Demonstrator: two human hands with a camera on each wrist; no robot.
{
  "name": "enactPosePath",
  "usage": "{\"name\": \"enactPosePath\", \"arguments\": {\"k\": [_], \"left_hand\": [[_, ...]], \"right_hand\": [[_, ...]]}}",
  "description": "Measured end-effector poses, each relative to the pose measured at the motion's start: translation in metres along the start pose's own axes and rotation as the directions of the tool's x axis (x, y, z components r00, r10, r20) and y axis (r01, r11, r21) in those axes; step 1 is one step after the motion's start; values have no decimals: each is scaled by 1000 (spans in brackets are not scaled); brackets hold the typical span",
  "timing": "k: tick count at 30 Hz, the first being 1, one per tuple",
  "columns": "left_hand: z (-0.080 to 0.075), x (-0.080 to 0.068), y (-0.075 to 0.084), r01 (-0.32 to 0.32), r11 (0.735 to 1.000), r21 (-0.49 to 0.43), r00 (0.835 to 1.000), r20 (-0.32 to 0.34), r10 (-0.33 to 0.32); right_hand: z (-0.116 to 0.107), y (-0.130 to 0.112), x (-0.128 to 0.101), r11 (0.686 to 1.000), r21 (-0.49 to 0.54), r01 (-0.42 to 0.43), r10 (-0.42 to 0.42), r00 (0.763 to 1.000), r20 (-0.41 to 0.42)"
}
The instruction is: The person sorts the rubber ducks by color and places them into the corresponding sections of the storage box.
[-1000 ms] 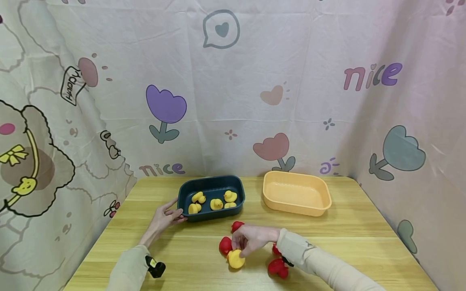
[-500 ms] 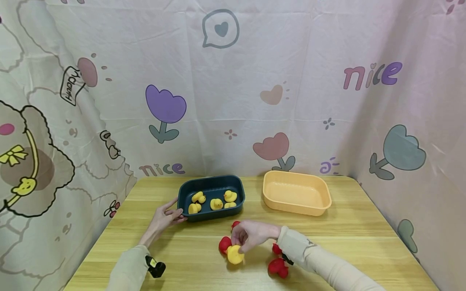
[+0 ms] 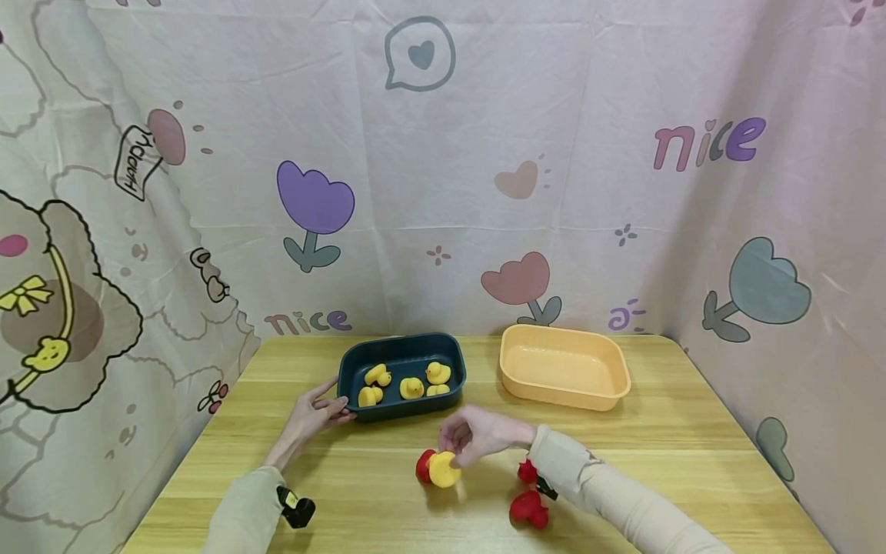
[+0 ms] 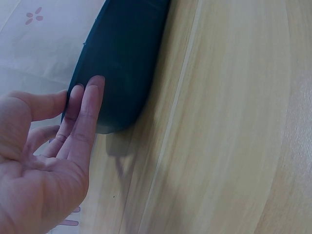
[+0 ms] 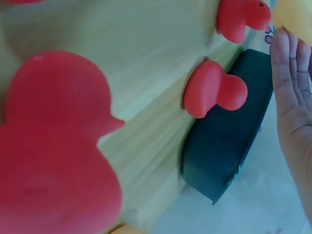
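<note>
My right hand (image 3: 481,431) pinches a yellow rubber duck (image 3: 444,470) between thumb and fingers, over the middle of the table. In the right wrist view the same yellow duck (image 5: 295,17) shows only partly, at the fingertips in the top right corner. A red rubber duck (image 3: 424,467) lies just left of it, partly covered by it in the head view. My left hand (image 3: 313,415) holds the left end of a dark blue plastic basin (image 3: 401,413), thumb at the rim and fingers against the outer wall (image 4: 129,63). Several yellow ducks (image 3: 411,388) lie inside that basin.
A light orange basin (image 3: 564,398) with nothing in it stands at the back right of the wooden table (image 3: 664,462). Two red ducks, one nearer (image 3: 529,509) and one farther (image 3: 527,471), lie beside the right forearm. A patterned curtain (image 3: 443,154) hangs behind the table.
My right hand has lifted the yellow duck and moved it slightly away from me, toward the basins. It now hides the far red duck. The left hand and dark blue basin have stayed put.
</note>
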State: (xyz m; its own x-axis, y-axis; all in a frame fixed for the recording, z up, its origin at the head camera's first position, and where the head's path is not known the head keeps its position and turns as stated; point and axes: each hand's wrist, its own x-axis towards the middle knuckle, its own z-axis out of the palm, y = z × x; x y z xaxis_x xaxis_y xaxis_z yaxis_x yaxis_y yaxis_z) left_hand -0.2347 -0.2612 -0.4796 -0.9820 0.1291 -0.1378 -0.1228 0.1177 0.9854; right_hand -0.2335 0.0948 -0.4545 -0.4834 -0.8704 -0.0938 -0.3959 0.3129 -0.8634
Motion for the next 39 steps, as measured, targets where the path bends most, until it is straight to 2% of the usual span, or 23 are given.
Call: {"name": "enactPosePath", "arguments": {"k": [7, 15, 20, 27, 33, 39], "left_hand": [[0, 0, 0, 2, 1000, 9, 1000, 0, -2], [1, 0, 0, -1, 1000, 2, 1000, -9, 1], [0, 0, 0, 1, 1000, 5, 1000, -4, -1], [0, 0, 1, -4, 1000, 12, 1000, 2, 4], [0, 0, 0, -5, 1000, 12, 1000, -3, 5], [0, 0, 0, -7, 1000, 14, 1000, -6, 7]], "right_hand": [[-5, -3, 1, 999, -31, 37, -41, 991, -125], [-11, -8, 5, 999, 38, 39, -28, 965, -260], [-13, -10, 9, 995, 90, 51, -16, 937, -348], [-16, -10, 14, 977, 188, 95, 4, 884, -467], [-17, -10, 19, 963, 248, 108, 41, 847, -529], [-20, -11, 26, 947, 301, 113, 78, 828, -556]]}}
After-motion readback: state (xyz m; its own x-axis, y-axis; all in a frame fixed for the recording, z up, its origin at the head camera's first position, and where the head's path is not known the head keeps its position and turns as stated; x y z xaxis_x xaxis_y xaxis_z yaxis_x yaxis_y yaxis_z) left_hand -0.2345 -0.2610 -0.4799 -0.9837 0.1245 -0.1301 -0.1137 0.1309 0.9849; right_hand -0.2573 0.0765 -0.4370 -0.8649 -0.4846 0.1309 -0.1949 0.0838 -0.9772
